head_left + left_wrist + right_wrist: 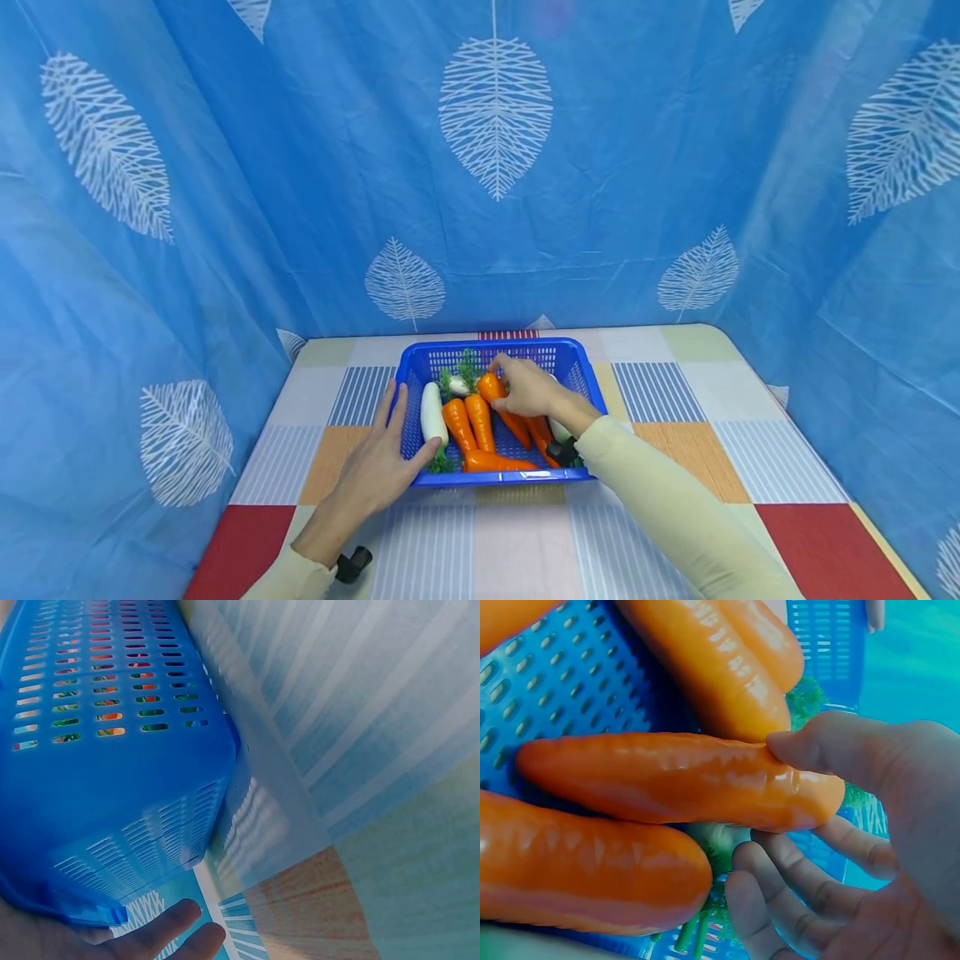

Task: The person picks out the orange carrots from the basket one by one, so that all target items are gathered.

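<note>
Carrots [481,423] lie inside a blue basket [495,479], one stretched along its six o'clock rim. At eight o'clock, the left hand [375,467] has its fingers spread wide. A white radish [432,412] lies at nine. Around the centre, the right hand [528,388] pinches one carrot's thick end. Green leaves [468,363] sit towards twelve; a blue curtain [495,258] hangs beyond.

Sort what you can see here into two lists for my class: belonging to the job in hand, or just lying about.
Part of the job:
carrot pinched by the right grip
blue basket, left grip at its edge
other carrots and the long white vegetable in it, probably

Just lying about, it seems:
checked tablecloth underneath
leaf-print curtain behind
</note>
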Demonstrator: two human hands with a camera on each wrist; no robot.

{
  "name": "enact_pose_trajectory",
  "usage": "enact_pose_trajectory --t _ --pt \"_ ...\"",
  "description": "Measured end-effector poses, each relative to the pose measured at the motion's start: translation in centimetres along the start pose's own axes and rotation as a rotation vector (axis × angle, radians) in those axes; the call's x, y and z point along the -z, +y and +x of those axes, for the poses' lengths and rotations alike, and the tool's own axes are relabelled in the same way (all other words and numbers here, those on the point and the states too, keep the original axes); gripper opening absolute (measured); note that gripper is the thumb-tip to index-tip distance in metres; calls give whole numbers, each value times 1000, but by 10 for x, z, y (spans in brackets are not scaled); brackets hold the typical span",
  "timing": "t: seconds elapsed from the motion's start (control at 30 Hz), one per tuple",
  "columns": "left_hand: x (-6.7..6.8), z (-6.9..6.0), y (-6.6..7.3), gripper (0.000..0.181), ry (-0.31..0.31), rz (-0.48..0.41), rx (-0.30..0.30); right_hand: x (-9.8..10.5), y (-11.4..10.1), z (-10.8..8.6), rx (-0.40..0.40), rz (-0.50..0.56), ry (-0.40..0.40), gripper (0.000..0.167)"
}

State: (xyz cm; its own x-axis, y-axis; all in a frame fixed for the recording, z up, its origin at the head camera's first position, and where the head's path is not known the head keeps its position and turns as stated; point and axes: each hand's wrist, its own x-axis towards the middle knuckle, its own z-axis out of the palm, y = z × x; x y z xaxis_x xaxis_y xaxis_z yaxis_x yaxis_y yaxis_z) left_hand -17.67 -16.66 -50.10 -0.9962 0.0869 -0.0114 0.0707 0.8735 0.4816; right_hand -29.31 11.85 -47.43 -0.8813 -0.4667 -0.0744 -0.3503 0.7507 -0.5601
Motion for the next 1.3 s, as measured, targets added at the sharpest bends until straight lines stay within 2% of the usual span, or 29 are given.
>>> enact_pose_trajectory --t 0.27,0.43,0.63,0.97,1.13,1.3 --pt "-1 -1 -2 112 7 -8 -8 13 -2 -3 20 99 56 54" --pt "-1 -1 -2 111 8 -18 -10 30 -4 -8 13 155 93 55" --pt "-1 -2 -2 111 12 -20 -8 52 -1 -15 46 188 161 56" --pt "-2 -2 -2 108 34 -16 -14 98 15 -31 95 83 286 61" --pt "-3 -2 -2 107 41 -9 -19 115 31 -42 65 20 315 59" --pt "-4 -3 -2 108 39 -3 -22 122 58 -53 27 -44 327 59"
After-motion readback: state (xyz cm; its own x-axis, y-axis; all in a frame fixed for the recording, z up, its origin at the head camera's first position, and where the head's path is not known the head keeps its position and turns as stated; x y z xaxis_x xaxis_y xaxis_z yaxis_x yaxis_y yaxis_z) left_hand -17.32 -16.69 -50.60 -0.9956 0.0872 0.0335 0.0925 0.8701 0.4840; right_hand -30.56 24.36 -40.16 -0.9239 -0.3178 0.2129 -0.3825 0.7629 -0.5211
